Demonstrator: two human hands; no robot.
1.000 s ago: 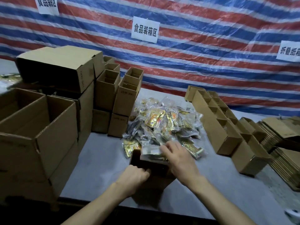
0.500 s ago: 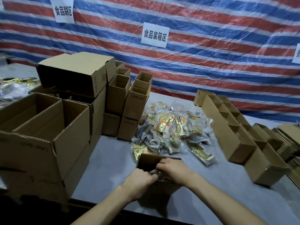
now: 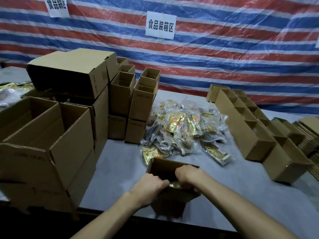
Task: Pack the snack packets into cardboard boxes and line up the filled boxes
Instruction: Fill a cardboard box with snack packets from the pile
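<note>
A small open cardboard box (image 3: 165, 167) stands near the table's front edge. My left hand (image 3: 149, 186) is curled at the box's near left rim. My right hand (image 3: 187, 175) reaches down into the box, its fingers hidden inside. A gold snack packet (image 3: 174, 184) shows between the two hands inside the box. Behind the box lies a heap of snack packets (image 3: 183, 130) in clear and gold wrappers.
Large open cartons (image 3: 43, 135) are stacked at the left. Small open boxes (image 3: 139, 99) are piled behind them. A row of small boxes (image 3: 250, 128) runs along the right, with flat cardboard (image 3: 309, 133) beyond. A striped tarp with paper signs hangs behind the grey table (image 3: 117, 163).
My right hand has gone from the packet heap down into the small box, pushing packets in. My left hand stays at the box's rim. The view has shifted left.
</note>
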